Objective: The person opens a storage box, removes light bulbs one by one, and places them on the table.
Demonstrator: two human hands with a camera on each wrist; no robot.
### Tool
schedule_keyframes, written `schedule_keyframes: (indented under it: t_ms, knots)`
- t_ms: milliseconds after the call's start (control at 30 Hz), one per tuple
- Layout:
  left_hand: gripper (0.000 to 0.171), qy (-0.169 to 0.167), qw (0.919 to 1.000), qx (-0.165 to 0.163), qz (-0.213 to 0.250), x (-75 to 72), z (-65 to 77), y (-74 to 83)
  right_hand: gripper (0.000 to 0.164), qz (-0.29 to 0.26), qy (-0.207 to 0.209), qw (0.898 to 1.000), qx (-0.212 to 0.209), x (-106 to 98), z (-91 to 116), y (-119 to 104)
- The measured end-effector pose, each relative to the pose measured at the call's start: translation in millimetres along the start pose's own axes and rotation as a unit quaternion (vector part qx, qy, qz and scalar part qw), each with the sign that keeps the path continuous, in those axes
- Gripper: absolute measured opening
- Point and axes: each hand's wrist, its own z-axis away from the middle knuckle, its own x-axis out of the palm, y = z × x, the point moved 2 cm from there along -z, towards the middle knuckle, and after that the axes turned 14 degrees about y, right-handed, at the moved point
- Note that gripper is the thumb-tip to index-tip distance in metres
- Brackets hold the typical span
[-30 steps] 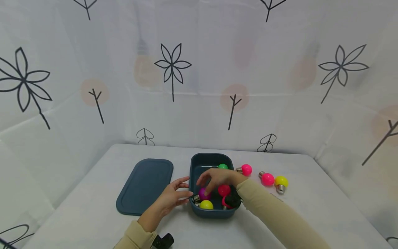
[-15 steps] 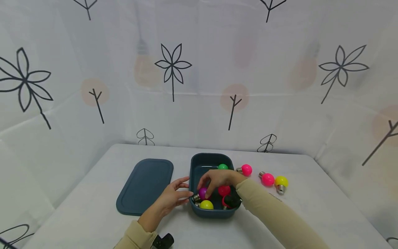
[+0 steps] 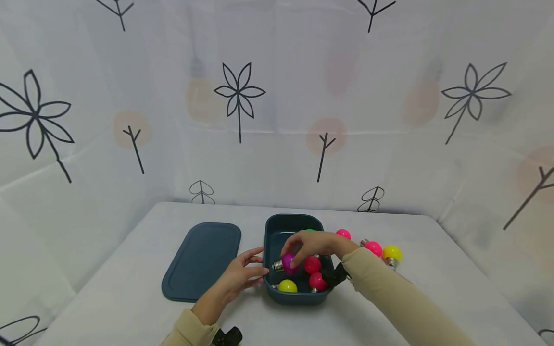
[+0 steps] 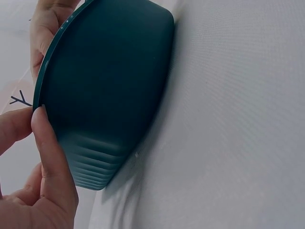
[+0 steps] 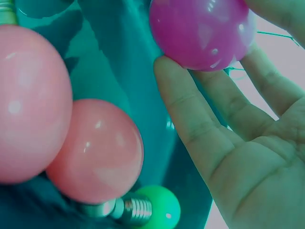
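My right hand point(image 3: 312, 243) is over the inside of a dark blue-green box point(image 3: 292, 298). It pinches the round head of a purple light bulb point(image 3: 289, 264), whose metal screw base points left. In the right wrist view, fingers point(image 5: 183, 102) support the purple bulb's underside. My left hand point(image 3: 237, 275) rests against the box's left side with relaxed fingers, its fingertips point(image 4: 42, 117) right at the rim. Lying in the box are a yellow bulb point(image 3: 287, 286), two red-pink bulbs point(image 3: 312, 265) and a green bulb point(image 5: 164, 210), mostly hidden by my right hand in the head view.
A matching flat lid point(image 3: 202, 262) lies on the white table point(image 3: 143, 269) left of the box. To the right are two pink bulbs point(image 3: 373, 248) and a yellow bulb point(image 3: 391, 252), partly behind my sleeve. A patterned white cloth point(image 3: 277, 96) hangs behind the table.
My right fingers have closed on the purple bulb and moved it right and slightly up, away from the box's left wall. The left hand stays at the rim.
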Motion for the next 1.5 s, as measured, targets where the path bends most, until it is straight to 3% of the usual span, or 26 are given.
schedule_keyframes:
  t_ms: [467, 767, 1067, 1500]
  knots:
    - [0.068, -0.002, 1.0000, -0.001, 0.008, 0.3, 1.9, -0.6, 0.040, -0.026, 0.074, 0.997, -0.010, -28, 32, 7]
    - [0.069, -0.006, 0.9999, 0.001, 0.010, 0.6, 1.8, -0.7, 0.038, -0.044, 0.120, 0.992, -0.014, -42, 50, 18]
    - [0.069, -0.005, 0.9999, 0.000, 0.011, 1.1, 2.4, -0.8, 0.042, -0.053, 0.177, 0.982, 0.030, -50, 66, 27]
    - [0.069, 0.002, 1.0000, 0.002, 0.007, 1.6, 3.2, -0.8, 0.046, -0.084, 0.209, 0.974, 0.023, -54, 85, 47]
